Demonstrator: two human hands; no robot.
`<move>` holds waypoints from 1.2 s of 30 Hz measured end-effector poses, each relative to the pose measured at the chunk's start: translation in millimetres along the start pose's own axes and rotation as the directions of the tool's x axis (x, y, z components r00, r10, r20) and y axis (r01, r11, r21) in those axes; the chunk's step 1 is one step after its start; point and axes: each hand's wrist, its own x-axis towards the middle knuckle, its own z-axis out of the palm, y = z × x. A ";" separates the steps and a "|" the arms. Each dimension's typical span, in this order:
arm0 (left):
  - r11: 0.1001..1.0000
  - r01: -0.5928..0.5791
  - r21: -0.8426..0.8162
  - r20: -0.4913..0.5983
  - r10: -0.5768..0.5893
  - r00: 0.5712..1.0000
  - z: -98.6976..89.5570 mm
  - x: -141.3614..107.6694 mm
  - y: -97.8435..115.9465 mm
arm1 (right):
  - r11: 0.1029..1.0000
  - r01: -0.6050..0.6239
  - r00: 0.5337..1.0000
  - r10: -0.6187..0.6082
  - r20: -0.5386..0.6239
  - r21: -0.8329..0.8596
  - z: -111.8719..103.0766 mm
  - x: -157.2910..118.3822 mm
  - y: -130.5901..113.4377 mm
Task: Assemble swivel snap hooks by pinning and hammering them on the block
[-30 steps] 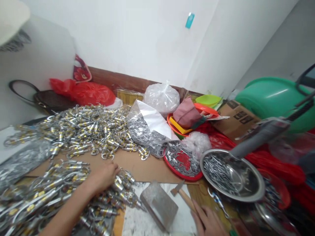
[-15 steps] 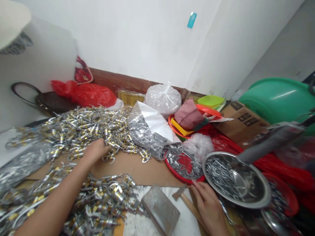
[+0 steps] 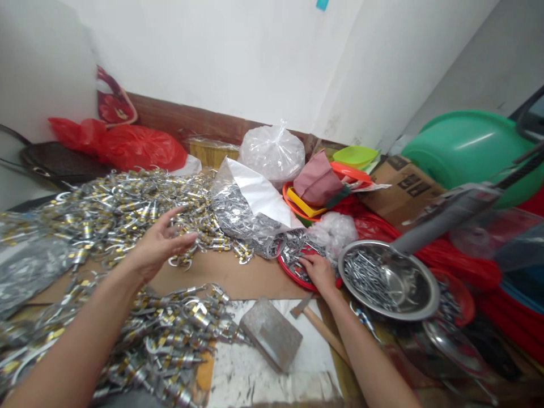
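My left hand (image 3: 164, 243) hovers at the front of a big heap of silver and yellow metal fittings (image 3: 123, 207), thumb and fingers spread, with nothing visible between them. My right hand (image 3: 318, 273) reaches into a red round tray (image 3: 297, 279) of small grey metal pieces (image 3: 293, 249); its fingertips are among the pieces, and whether it pinches one is too small to tell. Near the right forearm lies a hammer (image 3: 321, 328) with a wooden handle. A grey metal block (image 3: 272, 334) rests on a white sheet (image 3: 238, 362) between the arms.
A steel bowl (image 3: 431, 300) of metal pins stands right of the tray, with a grey-handled tool (image 3: 446, 218) over it. More fittings (image 3: 178, 340) lie in front. Behind are a clear bag (image 3: 272, 153), a red bag (image 3: 140, 147), a cardboard box (image 3: 403, 190) and a green basin (image 3: 471, 150).
My right hand has moved from beside the hammer handle up into the red tray. My left hand has lifted off the heap and its fingers have spread. The camera view has shifted.
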 end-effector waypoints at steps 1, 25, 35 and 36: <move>0.999 -0.012 -0.040 0.023 0.013 1.000 11.9 -10.5 2.1 | 1.000 -0.016 1.000 0.016 -0.020 0.025 -2.7 -0.4 -0.3; 0.999 -0.042 -0.019 0.304 0.046 0.952 110.0 -125.5 -22.9 | 0.490 -0.216 0.964 -0.031 0.264 0.845 -56.3 -130.5 -129.1; 0.976 0.154 -0.157 0.310 -0.099 0.946 111.3 -131.4 -19.6 | 0.441 -0.186 0.971 -0.054 0.233 0.878 -57.0 -141.6 -128.1; 0.973 0.159 -0.164 0.310 -0.102 0.945 111.0 -131.2 -20.1 | 0.471 -0.159 0.973 -0.074 0.219 0.868 -58.0 -143.6 -127.2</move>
